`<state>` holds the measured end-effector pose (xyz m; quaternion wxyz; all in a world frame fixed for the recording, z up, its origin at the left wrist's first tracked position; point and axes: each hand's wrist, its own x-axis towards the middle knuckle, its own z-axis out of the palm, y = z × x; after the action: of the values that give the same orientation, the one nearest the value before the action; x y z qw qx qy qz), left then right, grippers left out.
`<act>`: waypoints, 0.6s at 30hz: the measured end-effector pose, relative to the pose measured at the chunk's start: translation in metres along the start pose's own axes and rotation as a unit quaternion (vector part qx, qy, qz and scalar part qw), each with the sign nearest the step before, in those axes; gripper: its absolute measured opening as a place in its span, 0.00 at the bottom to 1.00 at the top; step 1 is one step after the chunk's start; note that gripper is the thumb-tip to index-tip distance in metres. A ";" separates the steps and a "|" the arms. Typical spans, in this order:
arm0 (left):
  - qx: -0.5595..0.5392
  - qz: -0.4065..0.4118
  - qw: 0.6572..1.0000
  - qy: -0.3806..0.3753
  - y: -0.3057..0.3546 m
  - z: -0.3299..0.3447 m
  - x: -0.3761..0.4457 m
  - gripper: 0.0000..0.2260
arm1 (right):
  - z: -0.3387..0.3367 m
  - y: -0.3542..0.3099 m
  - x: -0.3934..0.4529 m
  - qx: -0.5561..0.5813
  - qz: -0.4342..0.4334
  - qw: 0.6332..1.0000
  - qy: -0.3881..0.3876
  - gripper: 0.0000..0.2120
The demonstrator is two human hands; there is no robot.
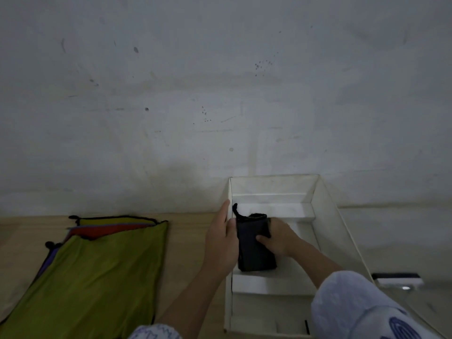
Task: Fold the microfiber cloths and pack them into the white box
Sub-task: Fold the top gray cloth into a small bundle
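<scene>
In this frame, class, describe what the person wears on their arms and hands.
Both hands, left hand and right hand, are bare: no gloves, and no rings or watch visible. The forearms are uncovered. Pale light-blue sleeves end near the elbows; the right sleeve carries a dark blue printed pattern, the left sleeve faint blue squiggles.

Pale wooden tabletop (186,241) under a spread cloth stack (97,277), green uppermost, and an open white box (327,204).
</scene>
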<state>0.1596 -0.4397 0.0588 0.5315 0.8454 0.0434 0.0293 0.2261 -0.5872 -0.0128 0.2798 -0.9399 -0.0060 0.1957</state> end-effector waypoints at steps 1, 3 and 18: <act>0.000 -0.002 1.000 0.000 0.000 0.000 0.000 0.19 | -0.004 0.000 -0.004 -0.084 -0.033 0.995 0.032 0.24; -0.002 -0.005 1.000 -0.001 0.000 0.001 0.000 0.19 | -0.011 -0.002 -0.012 -0.220 -0.151 0.955 0.131 0.22; -0.020 -0.017 1.000 0.001 0.002 0.001 0.000 0.19 | 0.023 0.010 -0.020 -0.331 -0.292 0.893 -0.085 0.30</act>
<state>0.1597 -0.4417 0.0597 0.5485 0.8338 0.0581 0.0216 0.1983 -0.5858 -0.0280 -0.0046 -0.9138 -0.3684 0.1710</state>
